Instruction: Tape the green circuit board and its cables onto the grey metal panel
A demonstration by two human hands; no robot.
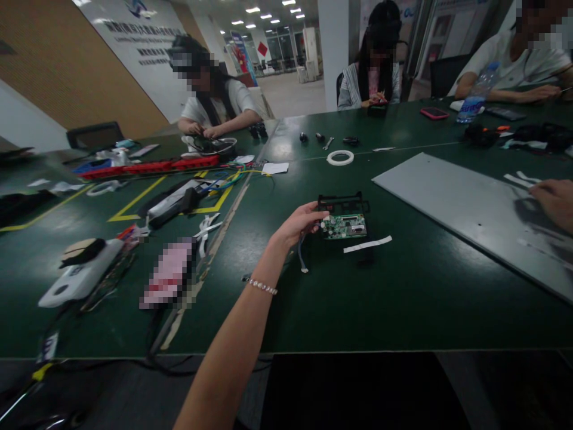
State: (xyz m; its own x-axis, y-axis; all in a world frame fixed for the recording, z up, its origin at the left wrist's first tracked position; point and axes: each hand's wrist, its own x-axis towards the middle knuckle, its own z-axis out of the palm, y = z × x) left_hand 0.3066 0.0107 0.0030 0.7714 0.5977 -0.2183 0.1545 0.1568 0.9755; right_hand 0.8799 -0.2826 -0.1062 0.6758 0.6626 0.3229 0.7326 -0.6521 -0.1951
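Note:
My left hand (304,220) reaches out over the green table, thumb and fingers closed on the left edge of a green circuit board (347,227) in a black plastic frame (342,200). A short grey cable (301,255) with a white plug hangs beside the hand. Just in front of the board lies a white strip (367,244). At the right edge, partly cut off, my right hand (555,202) is over a large grey panel (456,197). Its fingertips pinch the end of white strips (521,179) there.
A white tape roll (340,157) and a small wrench (329,143) lie farther back. Red power strips (152,167), cables and a white device (80,275) spread across the left. A water bottle (478,92) stands at the back right. Several people sit around the table.

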